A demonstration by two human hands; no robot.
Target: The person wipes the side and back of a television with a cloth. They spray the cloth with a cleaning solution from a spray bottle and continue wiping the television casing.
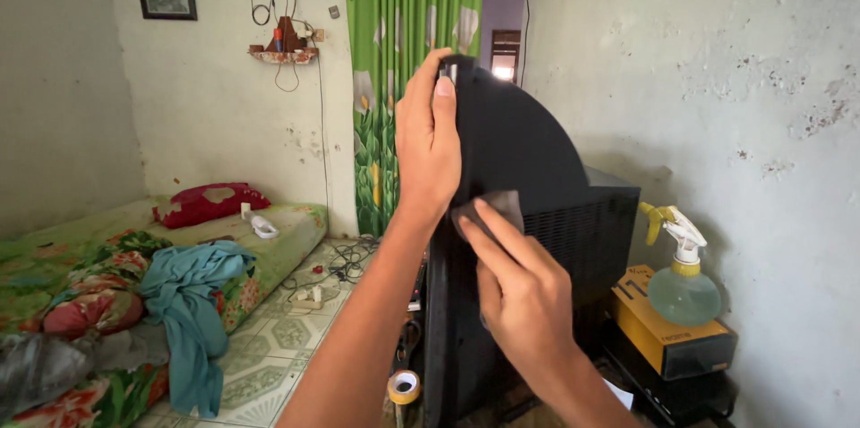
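Two hands met on the black television in front of you, a bulky set with a smooth curved back shell and a finely ribbed vent panel. Your left hand was closed over the upper edge of the set, thumb pressed flat along the rim and fingers wrapped around the far side. Your right hand lay just below it, fingers extended and held together, pressing a small dark grey cloth flat against the plastic casing; the cloth looked soft and slightly creased.

To the right of your right hand, a round-bellied spray bottle of clear bluish plastic with a white and yellow trigger head stood on a yellow cardboard box, beside the rough, flaking plastered wall. Below your left forearm, a roll of tape with a pale core stood near the base of the set. Well off to the left of both hands, a low mattress in floral fabric carried a crumpled teal garment and a red pillow. Beyond your left hand hung a glossy green flowered curtain.
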